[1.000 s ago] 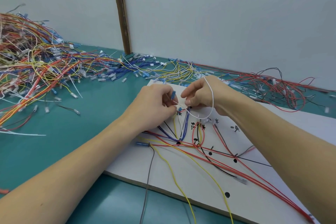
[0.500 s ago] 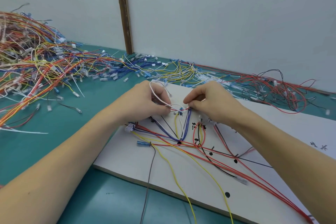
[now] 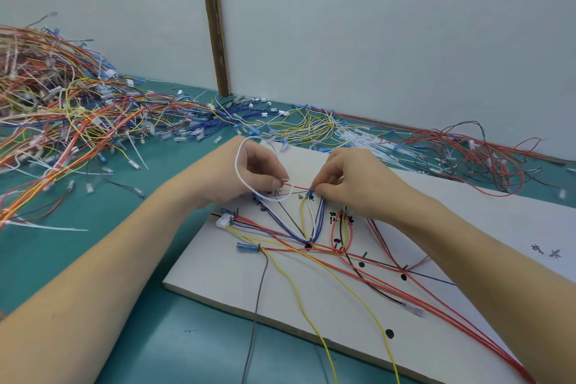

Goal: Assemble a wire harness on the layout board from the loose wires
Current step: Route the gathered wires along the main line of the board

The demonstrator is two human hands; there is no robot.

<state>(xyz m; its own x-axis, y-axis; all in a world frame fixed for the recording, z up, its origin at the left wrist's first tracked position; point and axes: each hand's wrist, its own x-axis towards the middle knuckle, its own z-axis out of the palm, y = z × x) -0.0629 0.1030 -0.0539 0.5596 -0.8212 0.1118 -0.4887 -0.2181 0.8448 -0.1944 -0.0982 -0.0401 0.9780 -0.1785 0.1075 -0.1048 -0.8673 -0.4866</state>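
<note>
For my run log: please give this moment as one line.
left hand: pinches white string | right hand: pinches red wire | layout board: wires routed | step: tying

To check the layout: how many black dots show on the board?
5 dots: four across the board's middle, one near its front edge; more may be hidden.

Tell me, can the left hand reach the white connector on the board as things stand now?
Probably yes. The white connector lies uncovered on the layout board, just below the left hand. But that hand pinches a red wire with a white wire looped around it, so it must let go first.
</note>
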